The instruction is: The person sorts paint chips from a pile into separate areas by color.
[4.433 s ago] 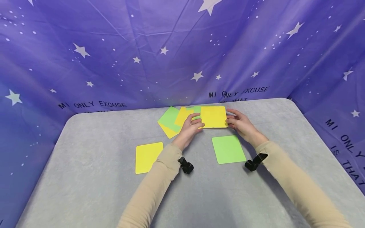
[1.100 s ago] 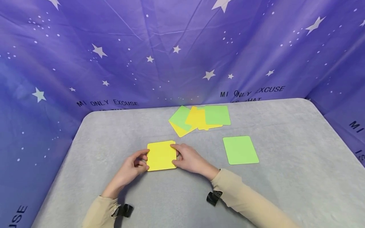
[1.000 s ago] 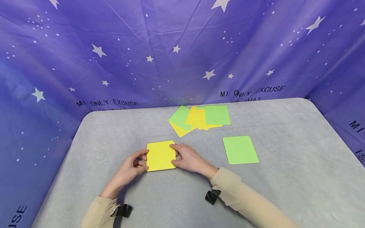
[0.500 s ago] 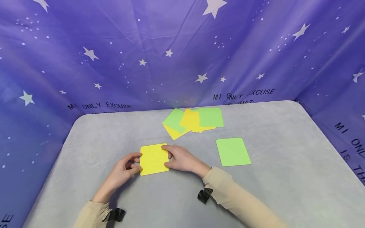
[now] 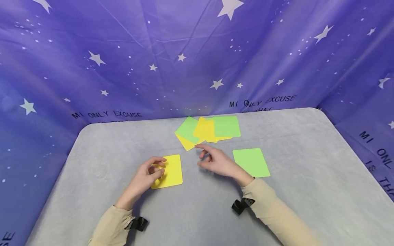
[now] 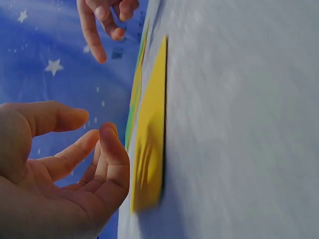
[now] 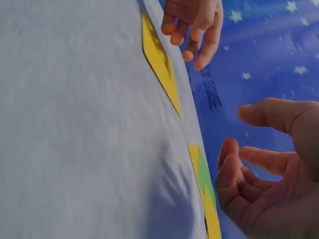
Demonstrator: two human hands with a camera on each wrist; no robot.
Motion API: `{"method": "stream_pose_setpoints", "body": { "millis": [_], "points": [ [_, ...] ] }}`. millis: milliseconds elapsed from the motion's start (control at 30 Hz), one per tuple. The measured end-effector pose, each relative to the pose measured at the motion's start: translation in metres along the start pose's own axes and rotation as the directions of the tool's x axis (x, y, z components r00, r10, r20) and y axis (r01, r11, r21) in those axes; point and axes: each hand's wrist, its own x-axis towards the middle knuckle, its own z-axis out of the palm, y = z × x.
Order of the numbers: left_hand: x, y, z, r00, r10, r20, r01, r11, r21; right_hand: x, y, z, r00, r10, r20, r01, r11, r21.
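A yellow square card (image 5: 173, 172) lies flat on the left part of the table. Over its left side hovers my left hand (image 5: 141, 177), fingers loosely bent and holding nothing; the left wrist view shows their shadow on the card (image 6: 150, 144). My right hand (image 5: 220, 162) is in the air between the yellow card and a single green square card (image 5: 252, 161), its index finger extended and nothing in its grasp. Farther back is an overlapping spread of yellow and green cards, with a green card (image 5: 227, 126) on top at its right end.
The cards rest on a grey table (image 5: 197, 215) with rounded back corners. A purple-blue curtain (image 5: 129, 41) with white stars and lettering hangs behind and at both sides. Each wrist carries a small black camera (image 5: 243, 205).
Both hands brought a yellow card from the back spread onto the yellow card at left, lined up its edges, then let go. My right hand has since moved right, away from it.
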Motion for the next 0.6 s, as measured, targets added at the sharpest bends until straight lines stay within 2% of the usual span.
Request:
{"method": "stream_pose_setpoints", "body": {
  "millis": [100, 233, 367, 500, 600],
  "points": [
    [0.009, 0.007, 0.010, 0.999, 0.028, 0.022, -0.027, 0.999, -0.036, -0.005, 0.006, -0.015, 0.999, 0.036, -0.031, -0.036, 0.999, 0.016],
    [0.023, 0.016, 0.027, 0.994, 0.063, 0.088, -0.053, 0.992, -0.110, -0.012, 0.015, -0.034, 0.996, 0.064, -0.068, -0.062, 0.998, 0.026],
    [0.036, 0.026, 0.046, 0.986, 0.060, 0.155, -0.035, 0.986, -0.164, -0.019, 0.023, -0.050, 0.989, 0.094, -0.116, -0.090, 0.995, 0.043],
    [0.052, 0.036, 0.067, 0.980, 0.040, 0.193, -0.001, 0.980, -0.199, -0.022, 0.032, -0.062, 0.979, 0.114, -0.171, -0.103, 0.992, 0.071],
    [0.063, 0.042, 0.080, 0.978, 0.046, 0.206, 0.000, 0.976, -0.218, -0.023, 0.038, -0.070, 0.973, 0.105, -0.208, -0.088, 0.992, 0.086]
  ]
}}
